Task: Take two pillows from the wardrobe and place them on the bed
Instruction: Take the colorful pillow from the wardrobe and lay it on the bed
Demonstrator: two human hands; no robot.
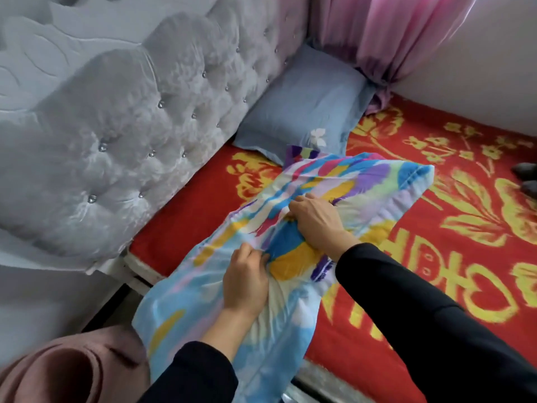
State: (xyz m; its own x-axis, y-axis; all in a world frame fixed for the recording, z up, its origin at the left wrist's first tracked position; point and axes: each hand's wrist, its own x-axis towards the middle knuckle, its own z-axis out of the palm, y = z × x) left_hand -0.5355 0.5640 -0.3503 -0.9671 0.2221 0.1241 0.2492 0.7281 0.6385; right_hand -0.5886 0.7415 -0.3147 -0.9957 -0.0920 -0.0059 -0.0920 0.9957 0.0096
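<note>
A colourful pillow with blue, yellow, purple and pink patches lies across the near edge of the bed, its lower end hanging over the side. My left hand pinches its cover near the middle. My right hand grips the cover a little farther up. A plain blue pillow with a small white flower rests against the headboard at the far corner, just beyond the colourful one.
The bed has a red blanket with yellow flower patterns. A grey tufted headboard runs along the left. Pink curtains hang at the far corner. A pink cloth sits at bottom left. Dark objects lie at the right edge.
</note>
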